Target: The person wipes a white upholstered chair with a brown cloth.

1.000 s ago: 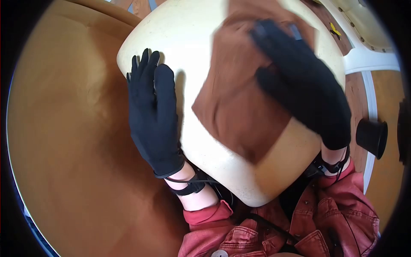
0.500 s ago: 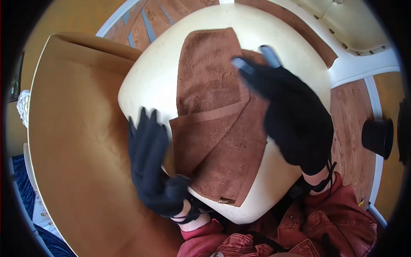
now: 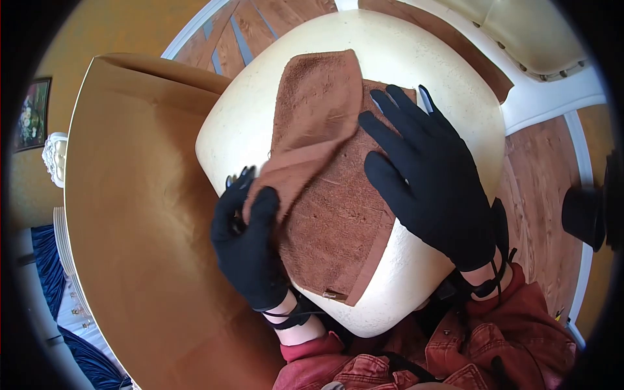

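Observation:
A brown towel (image 3: 338,214) lies partly folded over on a cream padded seat (image 3: 227,123). Its upper flap runs from the far end down to the left, and a small label shows at the near edge. My left hand (image 3: 250,240), in a black glove, pinches the flap's left corner between thumb and fingers. My right hand (image 3: 432,175), also gloved in black, rests with fingers spread on the towel's right side and the seat.
A large tan panel (image 3: 143,214) stands along the left. Tufted cream upholstery (image 3: 539,39) is at the upper right, and a dark cylindrical object (image 3: 582,218) at the far right. Wooden flooring (image 3: 533,169) shows at right.
My left hand has closed on the flap's corner and lifted it, so the flap is narrower and more of the lower layer shows. My right hand has come down onto the towel.

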A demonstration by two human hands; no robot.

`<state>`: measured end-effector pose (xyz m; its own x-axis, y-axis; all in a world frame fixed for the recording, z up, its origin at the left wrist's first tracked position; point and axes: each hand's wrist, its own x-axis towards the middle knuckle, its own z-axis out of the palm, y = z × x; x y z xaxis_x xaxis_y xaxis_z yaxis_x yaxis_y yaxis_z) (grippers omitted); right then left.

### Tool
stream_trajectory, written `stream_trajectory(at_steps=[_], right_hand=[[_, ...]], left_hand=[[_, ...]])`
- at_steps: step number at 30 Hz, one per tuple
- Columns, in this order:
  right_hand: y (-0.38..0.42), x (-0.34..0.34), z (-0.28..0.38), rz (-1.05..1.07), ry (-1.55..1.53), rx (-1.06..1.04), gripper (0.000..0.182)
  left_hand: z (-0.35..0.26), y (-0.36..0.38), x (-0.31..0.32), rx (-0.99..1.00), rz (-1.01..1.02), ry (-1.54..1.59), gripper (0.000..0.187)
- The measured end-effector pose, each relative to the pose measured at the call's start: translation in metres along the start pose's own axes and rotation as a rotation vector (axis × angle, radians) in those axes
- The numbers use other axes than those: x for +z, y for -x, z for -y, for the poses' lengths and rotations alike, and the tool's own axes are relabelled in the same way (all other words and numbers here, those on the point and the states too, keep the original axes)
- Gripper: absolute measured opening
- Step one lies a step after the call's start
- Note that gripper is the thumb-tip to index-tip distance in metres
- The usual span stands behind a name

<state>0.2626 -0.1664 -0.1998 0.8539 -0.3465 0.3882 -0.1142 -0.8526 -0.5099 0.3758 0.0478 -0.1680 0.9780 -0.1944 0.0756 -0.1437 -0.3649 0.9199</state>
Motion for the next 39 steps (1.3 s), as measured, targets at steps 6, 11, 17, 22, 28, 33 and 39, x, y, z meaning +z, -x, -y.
stream_trajectory(at_steps=[6,11,17,22,28,33,39], right_hand=[[0.004,0.007,-0.003,0.025,0.077,-0.031,0.041],[0.003,-0.004,-0.001,0.012,0.117,-0.018,0.042],[0.006,-0.009,0.004,-0.025,0.054,0.060,0.039],[0.001,-0.017,-0.001,-0.148,0.057,-0.070,0.036],[-0.002,-0.030,0.001,-0.066,-0.162,-0.248,0.038],[0.000,-0.038,-0.001,-0.167,-0.282,-0.218,0.039],[0.001,-0.051,0.001,-0.260,-0.312,-0.126,0.040]], left_hand=[[0.020,-0.020,-0.025,-0.105,-0.349,-0.193,0.032],[0.035,-0.006,-0.041,0.420,-0.541,-0.752,0.036],[0.000,-0.002,-0.032,0.490,0.045,-0.378,0.044],[0.011,-0.012,-0.002,0.597,0.534,-0.756,0.057],[0.012,-0.012,-0.011,0.464,0.367,-0.631,0.066],[-0.027,0.009,-0.013,0.686,0.786,-0.810,0.067],[-0.011,-0.038,-0.013,0.540,0.582,-0.678,0.069]])
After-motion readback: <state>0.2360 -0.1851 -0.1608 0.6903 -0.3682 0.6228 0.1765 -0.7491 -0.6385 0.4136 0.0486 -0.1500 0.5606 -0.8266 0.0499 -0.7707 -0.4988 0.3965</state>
